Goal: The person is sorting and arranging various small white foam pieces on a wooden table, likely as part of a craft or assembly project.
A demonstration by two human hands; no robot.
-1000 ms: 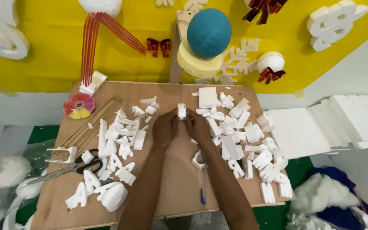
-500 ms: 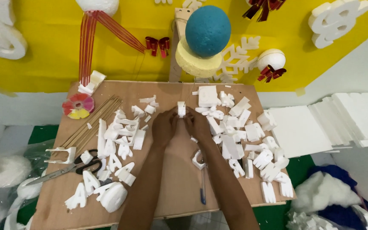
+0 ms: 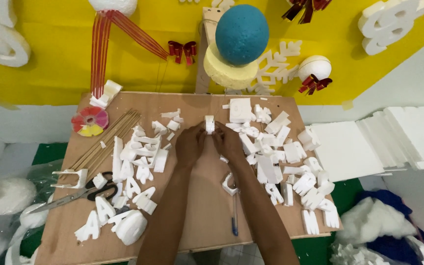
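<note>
Both hands meet near the far middle of a brown board (image 3: 202,216). My left hand (image 3: 190,145) and my right hand (image 3: 227,142) pinch a small white foam piece (image 3: 210,124) between their fingertips, held upright just above the board. White foam letters (image 3: 136,162) lie scattered to the left of my left hand. A larger heap of foam letters and offcuts (image 3: 283,157) lies to the right of my right hand. One small foam letter (image 3: 229,185) rests beside my right forearm, with a blue pen (image 3: 234,220) just below it.
Scissors (image 3: 74,192) and wooden skewers (image 3: 106,145) lie on the board's left, by a round colour disc (image 3: 90,121). A teal ball (image 3: 242,34) on a yellow foam disc stands behind the board. White foam sheets (image 3: 374,142) are stacked to the right.
</note>
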